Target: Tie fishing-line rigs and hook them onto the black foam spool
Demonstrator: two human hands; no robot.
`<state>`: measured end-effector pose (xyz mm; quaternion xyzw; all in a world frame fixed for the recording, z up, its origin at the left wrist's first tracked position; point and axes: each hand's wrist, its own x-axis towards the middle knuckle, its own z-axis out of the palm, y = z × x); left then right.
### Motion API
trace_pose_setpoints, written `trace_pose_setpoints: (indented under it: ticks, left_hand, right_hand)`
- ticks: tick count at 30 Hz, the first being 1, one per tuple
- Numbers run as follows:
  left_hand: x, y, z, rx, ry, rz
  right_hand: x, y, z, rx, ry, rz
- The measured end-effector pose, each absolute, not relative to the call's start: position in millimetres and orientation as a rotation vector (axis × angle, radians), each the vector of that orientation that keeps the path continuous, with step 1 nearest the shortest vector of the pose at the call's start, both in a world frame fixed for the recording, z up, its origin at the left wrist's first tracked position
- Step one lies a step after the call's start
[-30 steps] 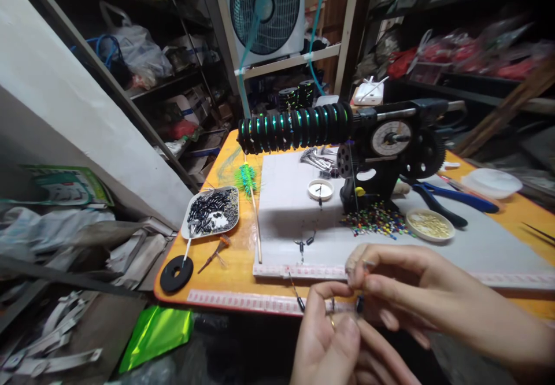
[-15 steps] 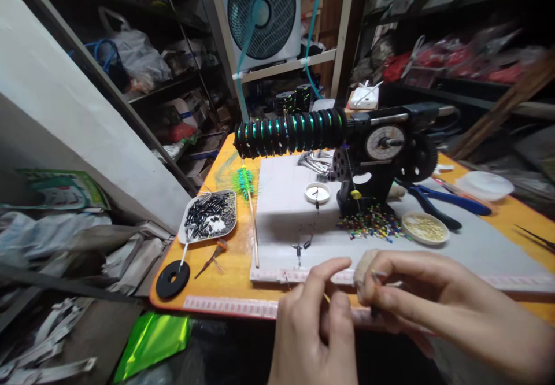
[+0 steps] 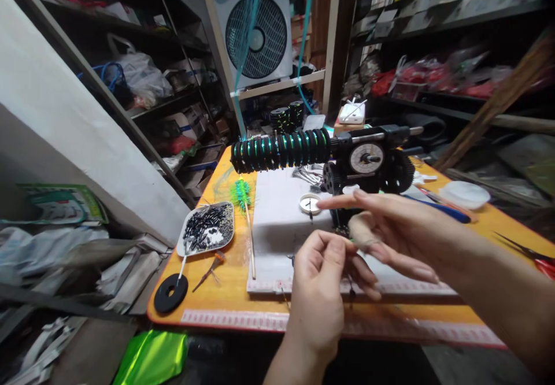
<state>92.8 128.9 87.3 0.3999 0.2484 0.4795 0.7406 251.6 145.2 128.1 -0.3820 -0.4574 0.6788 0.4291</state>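
Observation:
Near the table's front, my left hand is closed, with thumb and index finger pinched together. A tiny greenish bit shows at that pinch, too small to name. Below the fingers hangs a small dark piece, partly hidden. My right hand is held just beyond, its index finger stretched toward the small white dish and the other fingers apart. One of its fingertips has a pale wrap and is close to the left pinch; I cannot tell whether they touch. The right hand hides the coloured beads behind it.
A black geared machine carries a roller of black rings. To the left are a tray of black pieces, a green bristly stick and a black disc. Blue-handled pliers and scissors lie right.
My right hand has moved up and forward, its index finger now stretched out. My left hand has risen slightly and its fingers have closed into a pinch. The view has shifted a little.

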Motion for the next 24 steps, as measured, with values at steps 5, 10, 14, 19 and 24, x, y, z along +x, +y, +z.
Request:
trace_pose_setpoints:
  ticks: [5,10,14,19,24]
  left_hand:
    - [93,123,81,0.728,0.462,0.998]
    - [94,117,69,0.644,0.382,0.943]
    - [99,110,54,0.572,0.358,0.923]
    - [100,106,49,0.549,0.409,0.891]
    - [99,105,48,0.522,0.364,0.892]
  right_hand:
    - [232,156,124,-0.805,-0.891,1.998]
    - [229,154,124,-0.835,-0.836,1.954]
    - [229,154,124,-0.862,-0.835,1.944]
    - [229,155,123,-0.870,-0.871,1.929]
    - [233,150,118,-0.912,-1.012,1.838]
